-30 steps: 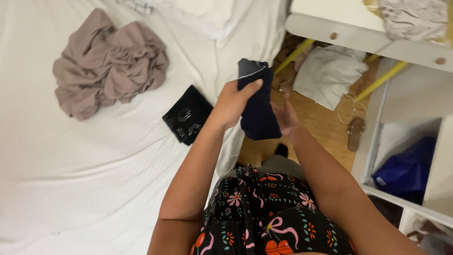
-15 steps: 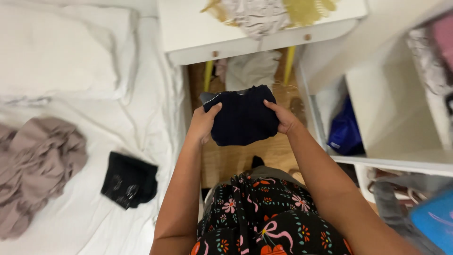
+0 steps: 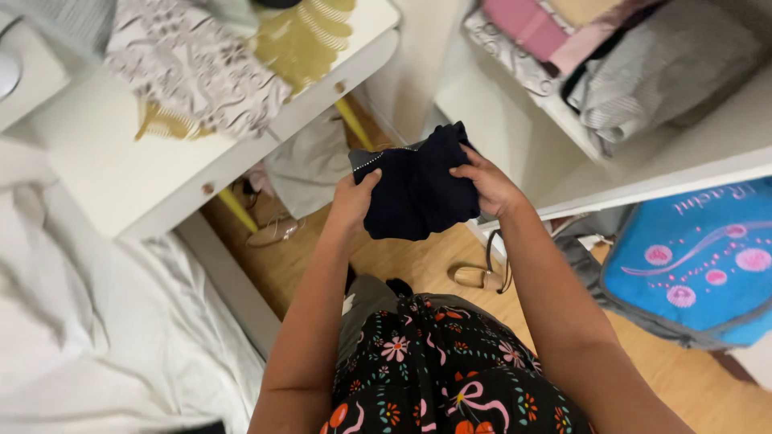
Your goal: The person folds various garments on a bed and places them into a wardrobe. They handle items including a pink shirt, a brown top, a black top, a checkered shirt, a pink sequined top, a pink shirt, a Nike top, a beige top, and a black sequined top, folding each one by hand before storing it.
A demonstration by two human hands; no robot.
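**While standing between bed and shelves: folded navy garment held in both hands**

While looking down, noted navy garment [image 3: 418, 189] held up in the air, above wooden floor [image 3: 402, 257] and in front of white shelf unit [image 3: 643, 173]; touching neither.

Gripped at left edge by left hand [image 3: 352, 202], thumb laid over the front, fingers curled out of sight behind the cloth. Gripped at right edge by right hand [image 3: 489, 186], fingers spread and pressed over the front of the bundle. Both clenched on fabric, neither released.

Judged best done with both side edges pinched through all layers, so as to stop the fold dropping open; also with the bundle level and close to the body, and the loose lower lip tucked rather than left hanging.

Read long axis as running hand to hand, tilted up towards the right, upper corner pointing at the shelves. Saw pale stitched edge at upper left, facing white table [image 3: 145, 185].

Recorded nearby: folded clothes [image 3: 635, 80] on the shelf, blue bag [image 3: 691, 265] below, tan sandal [image 3: 474, 277] on the floor, white bedsheet [image 3: 80, 321] at left.
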